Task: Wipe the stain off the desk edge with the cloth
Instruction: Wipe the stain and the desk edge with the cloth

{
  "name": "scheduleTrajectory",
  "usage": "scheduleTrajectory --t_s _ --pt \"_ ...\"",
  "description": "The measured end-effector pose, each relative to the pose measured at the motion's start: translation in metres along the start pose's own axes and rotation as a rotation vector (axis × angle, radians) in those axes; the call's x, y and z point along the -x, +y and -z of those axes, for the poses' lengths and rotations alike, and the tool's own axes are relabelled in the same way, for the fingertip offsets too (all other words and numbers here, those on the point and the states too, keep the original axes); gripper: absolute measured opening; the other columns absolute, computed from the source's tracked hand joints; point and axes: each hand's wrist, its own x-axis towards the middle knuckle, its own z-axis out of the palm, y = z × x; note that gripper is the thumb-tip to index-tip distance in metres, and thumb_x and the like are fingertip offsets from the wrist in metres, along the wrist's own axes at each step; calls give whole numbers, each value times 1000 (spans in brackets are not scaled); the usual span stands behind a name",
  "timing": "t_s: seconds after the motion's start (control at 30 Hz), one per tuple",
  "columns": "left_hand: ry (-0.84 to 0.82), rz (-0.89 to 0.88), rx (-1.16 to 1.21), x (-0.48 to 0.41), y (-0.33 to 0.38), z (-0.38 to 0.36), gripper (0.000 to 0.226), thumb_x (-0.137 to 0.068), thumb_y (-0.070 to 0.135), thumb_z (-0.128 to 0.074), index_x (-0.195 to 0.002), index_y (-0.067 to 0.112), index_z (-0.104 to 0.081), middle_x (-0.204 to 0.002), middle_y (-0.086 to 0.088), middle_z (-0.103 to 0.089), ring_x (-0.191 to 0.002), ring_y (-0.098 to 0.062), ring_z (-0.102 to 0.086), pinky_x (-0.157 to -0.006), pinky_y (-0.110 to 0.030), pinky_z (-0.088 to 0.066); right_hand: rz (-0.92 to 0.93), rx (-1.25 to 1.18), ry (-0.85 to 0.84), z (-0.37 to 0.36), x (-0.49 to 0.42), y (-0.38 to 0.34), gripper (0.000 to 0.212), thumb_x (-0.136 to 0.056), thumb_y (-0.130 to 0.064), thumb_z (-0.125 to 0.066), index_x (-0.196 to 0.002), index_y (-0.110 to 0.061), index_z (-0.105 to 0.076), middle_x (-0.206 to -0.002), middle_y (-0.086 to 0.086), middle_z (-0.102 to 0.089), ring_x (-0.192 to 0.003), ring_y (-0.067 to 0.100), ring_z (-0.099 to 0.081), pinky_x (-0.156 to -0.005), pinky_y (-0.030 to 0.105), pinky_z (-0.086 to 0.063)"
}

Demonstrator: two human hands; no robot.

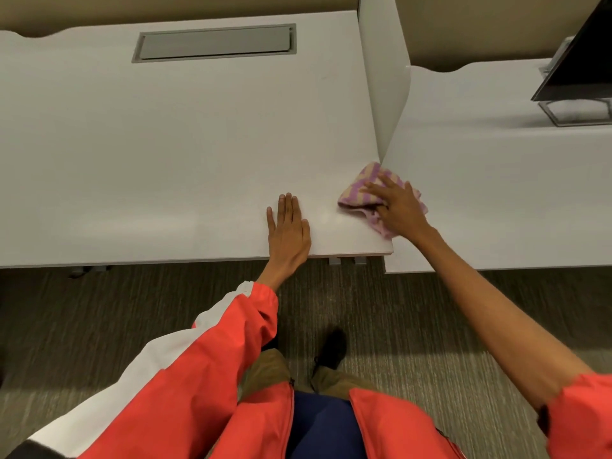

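A pink and beige striped cloth (359,188) lies bunched on the white desk (165,144), at its right edge near the front corner. My right hand (395,207) presses down on the cloth, fingers spread over it and thumb gripping its near fold. My left hand (288,231) rests flat on the desk surface by the front edge, left of the cloth, fingers together and holding nothing. A faint shiny patch shows on the desk between the two hands. No distinct stain is visible.
A white divider panel (385,77) stands along the desk's right edge, ending just behind the cloth. A second white desk (496,193) adjoins on the right, with a monitor (583,54) on its stand. A grey cable-tray lid (215,43) sits at the back. Carpet lies below.
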Motion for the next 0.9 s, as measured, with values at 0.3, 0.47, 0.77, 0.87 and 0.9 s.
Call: scheduleTrajectory --t_s 0.3,0.47,0.77,0.87,0.9 --pt "-4 -57 -15 -10 14 -7 62 -100 32 -15 -154 5 -7 -164 -12 -5 -152 -22 1 -122 -46 6 -53 35 -11 -9 -29 -12 44 -96 -26 -54 -140 -24 -51 -155 6 -39 -148 27 -23 -112 58 -22" --pt "5 -78 -29 -10 11 -8 61 -99 31 -14 -155 5 -8 -164 -12 -7 -152 -22 -1 -123 -43 5 89 -145 3 -11 49 -24 45 -82 -13 -60 -125 -25 -66 -142 -1 -55 -140 15 -34 -116 55 -20" --pt "9 -87 -12 -10 10 -9 60 -101 31 -15 -155 7 -6 -164 -11 -5 -152 -21 1 -122 -41 7 61 9 -79 5 -7 -8 53 -79 -26 -46 -130 -30 -61 -150 9 -46 -139 30 -39 -113 52 -28" --pt "5 -87 -4 -11 10 -9 60 -101 33 -16 -155 7 -6 -164 -10 -6 -152 -21 1 -122 -41 8 50 106 -84 14 -51 -14 51 -84 -21 -49 -134 -28 -57 -150 10 -44 -139 32 -38 -107 53 -35" --pt "7 -89 -6 -10 10 -9 60 -101 33 -16 -155 8 -6 -164 -10 -6 -152 -21 1 -122 -41 8 36 136 -94 14 -64 -16 53 -85 -22 -50 -138 -29 -53 -153 8 -40 -142 30 -33 -106 54 -35"
